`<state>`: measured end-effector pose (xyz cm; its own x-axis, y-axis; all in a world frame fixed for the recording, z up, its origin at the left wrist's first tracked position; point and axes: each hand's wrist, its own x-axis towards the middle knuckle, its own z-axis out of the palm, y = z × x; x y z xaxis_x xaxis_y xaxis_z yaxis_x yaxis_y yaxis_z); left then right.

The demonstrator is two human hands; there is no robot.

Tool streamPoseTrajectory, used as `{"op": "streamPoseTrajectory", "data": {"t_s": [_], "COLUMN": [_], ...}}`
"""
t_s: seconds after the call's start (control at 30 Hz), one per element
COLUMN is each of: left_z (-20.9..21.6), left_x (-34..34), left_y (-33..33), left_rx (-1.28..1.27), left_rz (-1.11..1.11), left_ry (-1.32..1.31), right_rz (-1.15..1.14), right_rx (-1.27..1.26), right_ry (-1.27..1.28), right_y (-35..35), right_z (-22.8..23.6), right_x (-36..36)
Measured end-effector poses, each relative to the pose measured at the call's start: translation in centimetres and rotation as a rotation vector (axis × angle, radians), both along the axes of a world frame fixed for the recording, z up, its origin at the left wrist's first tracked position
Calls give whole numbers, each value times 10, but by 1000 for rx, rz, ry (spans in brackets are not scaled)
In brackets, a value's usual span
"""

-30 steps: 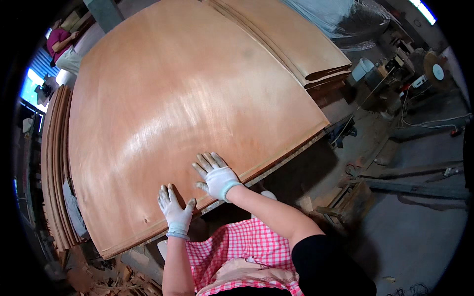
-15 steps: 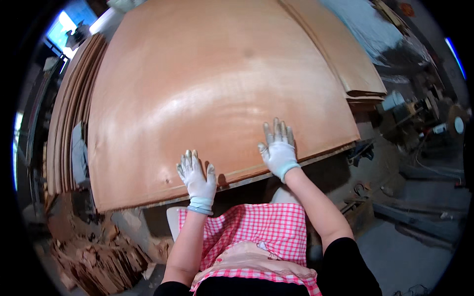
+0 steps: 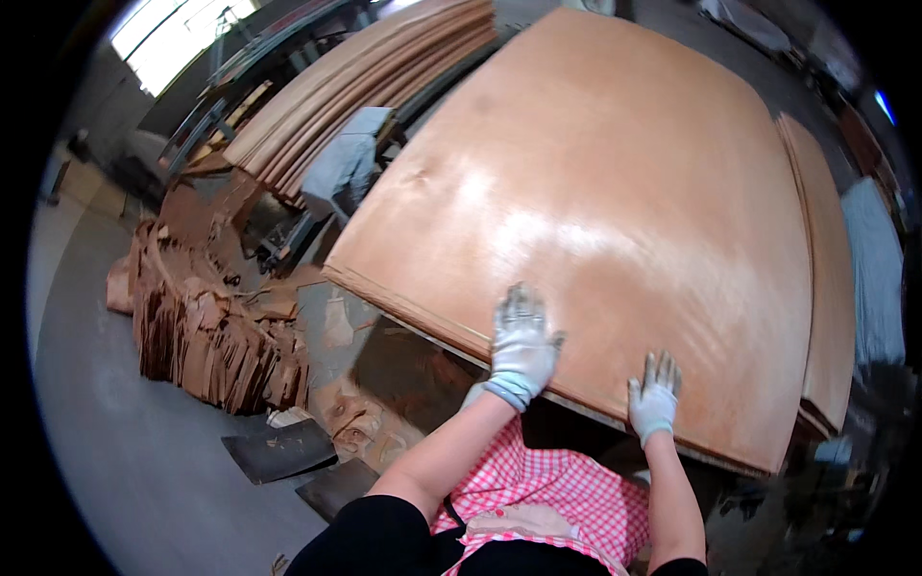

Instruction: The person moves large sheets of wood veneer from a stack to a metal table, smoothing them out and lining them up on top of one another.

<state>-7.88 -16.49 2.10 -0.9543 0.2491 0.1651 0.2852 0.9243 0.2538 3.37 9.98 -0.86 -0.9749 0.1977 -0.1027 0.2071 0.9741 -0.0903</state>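
A large stack of thin reddish-brown wood veneer sheets lies in front of me, its top sheet smooth and shiny. My left hand, in a white work glove with greyed fingertips, rests on the top sheet close to the near edge, fingers stretched out. Farther right, my right hand, gloved the same way, lies flat at the same edge with its fingers spread. Neither hand grips anything. A pink and white checked apron hangs below my hands.
At the back left is another pile of veneer sheets, beside a grey covered object. A heap of torn veneer scraps stands on the floor at left, near a dark flat piece. More folded sheets adjoin the stack's right side.
My view has swung left, bringing the scrap heap and side pile further in. My left hand has shifted along the near edge; my right hand has come back nearer that edge.
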Motion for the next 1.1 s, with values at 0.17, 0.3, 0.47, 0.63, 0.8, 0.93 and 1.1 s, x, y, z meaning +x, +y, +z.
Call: {"op": "streamPoseTrajectory", "data": {"t_s": [0.17, 0.3, 0.47, 0.63, 0.8, 0.93, 1.1], "left_z": [-25, -5, -34, -40, -56, -57, -43], "left_x": [-12, -58, -125, -148, -172, -176, -175], "left_y": [-44, -100, -248, -257, -362, -335, -338], "left_rx": [54, -14, -141, -109, -241, -157, -210], "left_rz": [48, 273, 648, 659, 748, 762, 806], "left_ry": [-183, 2, 36, -14, 99, -85, -57], "right_rz": [8, 2, 17, -7, 35, 37, -3], "right_rx": [-23, 9, -8, 14, -17, 20, 0], "right_ry": [4, 12, 10, 18, 10, 40, 2], "right_y": [-6, 3, -10, 2, -6, 4, 2], "right_z": [2, 4, 0, -6, -12, -10, -13], "right_x": [3, 7, -2, 0, -4, 5, 3]}}
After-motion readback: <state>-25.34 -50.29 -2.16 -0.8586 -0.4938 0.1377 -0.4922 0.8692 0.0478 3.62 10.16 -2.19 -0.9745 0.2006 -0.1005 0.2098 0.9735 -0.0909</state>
